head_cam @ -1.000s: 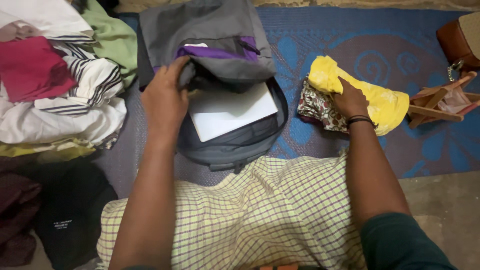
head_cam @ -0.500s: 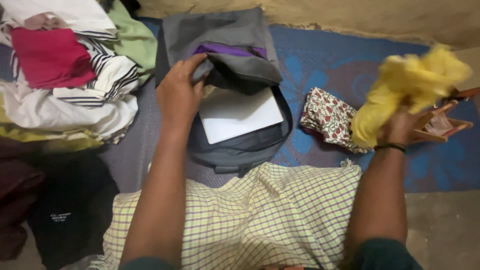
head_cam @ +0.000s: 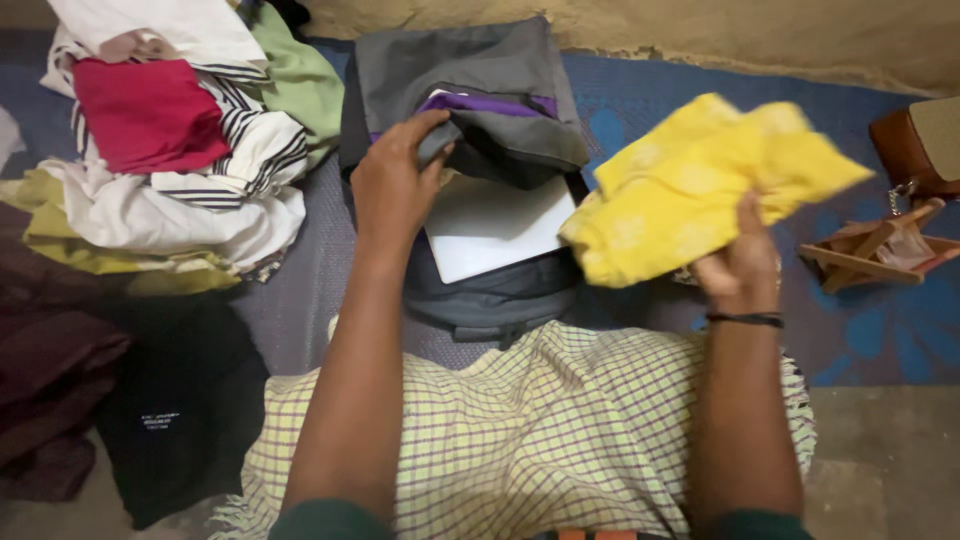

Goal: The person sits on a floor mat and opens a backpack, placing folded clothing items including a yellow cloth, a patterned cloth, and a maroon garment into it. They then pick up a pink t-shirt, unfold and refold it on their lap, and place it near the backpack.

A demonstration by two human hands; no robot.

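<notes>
From the head camera, the left hand (head_cam: 392, 185) pinches the flap of the grey backpack with a purple stripe (head_cam: 470, 110), fingers clenched on the fabric so the mouth gapes over a flat white laptop-like slab (head_cam: 495, 225). The right hand (head_cam: 738, 262) grips a folded yellow cloth garment (head_cam: 690, 185), held in the air just right of the opening. It is best to keep the flap lifted high and the fold tight so the bundle clears the rim. A pile of mixed clothes (head_cam: 170, 170) lies to the left on the blue patterned mat (head_cam: 860, 340).

There was one grey backpack (head_cam: 470, 90), one white flat slab (head_cam: 495, 225) in it, one yellow cloth (head_cam: 690, 185), one brown bag (head_cam: 915, 145), and two hands: left (head_cam: 395, 190), right (head_cam: 740, 265).
</notes>
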